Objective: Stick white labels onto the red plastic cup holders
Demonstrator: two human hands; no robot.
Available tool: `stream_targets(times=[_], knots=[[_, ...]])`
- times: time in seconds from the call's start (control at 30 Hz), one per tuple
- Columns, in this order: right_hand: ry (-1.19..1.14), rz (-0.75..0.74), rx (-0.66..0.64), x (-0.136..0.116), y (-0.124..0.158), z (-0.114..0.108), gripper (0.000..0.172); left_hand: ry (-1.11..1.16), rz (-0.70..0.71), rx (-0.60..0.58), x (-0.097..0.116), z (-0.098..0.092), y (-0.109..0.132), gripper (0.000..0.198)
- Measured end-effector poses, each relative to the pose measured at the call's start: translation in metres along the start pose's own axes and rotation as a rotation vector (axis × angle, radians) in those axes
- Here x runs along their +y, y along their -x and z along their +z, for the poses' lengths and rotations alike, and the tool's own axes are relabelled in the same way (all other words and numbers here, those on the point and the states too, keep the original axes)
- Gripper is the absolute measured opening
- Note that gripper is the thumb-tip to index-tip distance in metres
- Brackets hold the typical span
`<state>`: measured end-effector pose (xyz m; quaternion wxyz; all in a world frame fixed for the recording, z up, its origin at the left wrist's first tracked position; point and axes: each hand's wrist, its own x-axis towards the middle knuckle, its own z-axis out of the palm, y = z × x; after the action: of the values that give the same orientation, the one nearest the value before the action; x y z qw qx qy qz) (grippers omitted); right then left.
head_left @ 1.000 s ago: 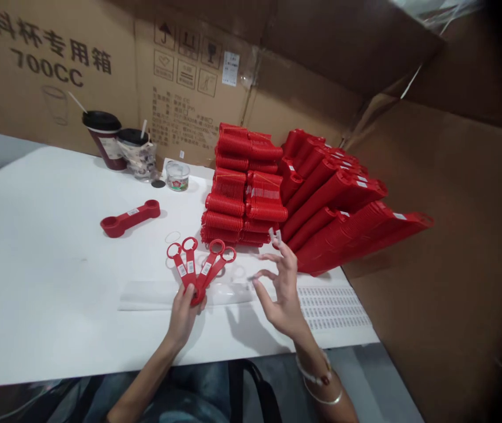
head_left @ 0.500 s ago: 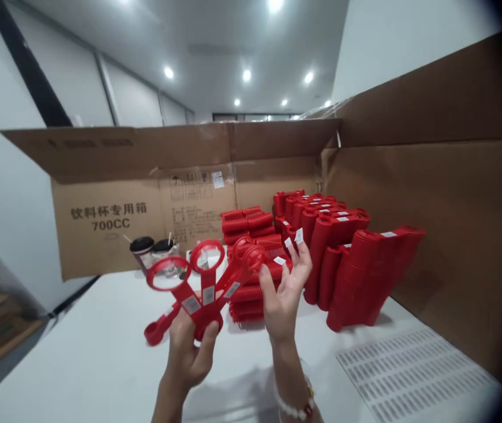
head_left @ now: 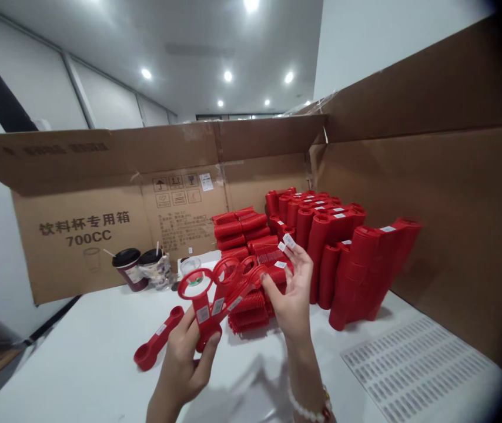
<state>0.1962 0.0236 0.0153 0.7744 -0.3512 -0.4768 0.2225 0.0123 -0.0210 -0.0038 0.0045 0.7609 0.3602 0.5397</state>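
Red in colour, a single bar (head_left: 158, 341) is laid at the left on the tabletop (head_left: 79, 358), slanting up rightward. Beside it, the left hand (head_left: 184, 358) is gripping the lower end of several fanned red pieces (head_left: 207, 330), held above the tabletop. Their long axes are directed upward and rightward, so the rightmost ring end is placed nearest the right hand (head_left: 293, 299). There, small white labels (head_left: 289, 241) are carried on half-bent fingers; whether that ring is pinched cannot be told. Farther right, a label sheet (head_left: 414, 364) is laid flat.
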Motion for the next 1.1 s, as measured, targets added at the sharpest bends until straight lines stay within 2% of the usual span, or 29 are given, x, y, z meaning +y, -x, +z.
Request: stream_targets(times=[0.1, 0.4, 0.63, 0.73, 0.83, 1.0, 1.1], knots=[[0.046, -0.026, 0.036, 0.002, -0.004, -0.002, 0.069, -0.1, 0.009, -0.091, -0.011, -0.001, -0.001, 0.019], [0.129, -0.107, 0.068, -0.002, -0.007, -0.002, 0.069, -0.053, -0.265, -0.222, -0.021, 0.009, 0.001, 0.019], [0.15, -0.112, 0.079, -0.006, -0.007, -0.013, 0.068, -0.033, -0.166, -0.437, -0.021, 0.006, 0.002, 0.035], [0.167, -0.065, 0.052, -0.009, -0.007, -0.021, 0.066, -0.044, -0.106, -0.525, -0.021, 0.007, 0.001, 0.032], [0.185, -0.041, 0.015, -0.012, -0.008, -0.026, 0.065, -0.023, -0.102, -0.619, -0.018, 0.007, -0.002, 0.023], [0.126, -0.013, -0.074, -0.012, -0.011, -0.028, 0.068, 0.172, -0.204, -0.745, -0.016, -0.002, -0.006, 0.027], [0.049, 0.076, -0.198, -0.012, -0.013, -0.031, 0.06, 0.305, -0.358, -0.723, -0.023, -0.008, -0.003, 0.031]])
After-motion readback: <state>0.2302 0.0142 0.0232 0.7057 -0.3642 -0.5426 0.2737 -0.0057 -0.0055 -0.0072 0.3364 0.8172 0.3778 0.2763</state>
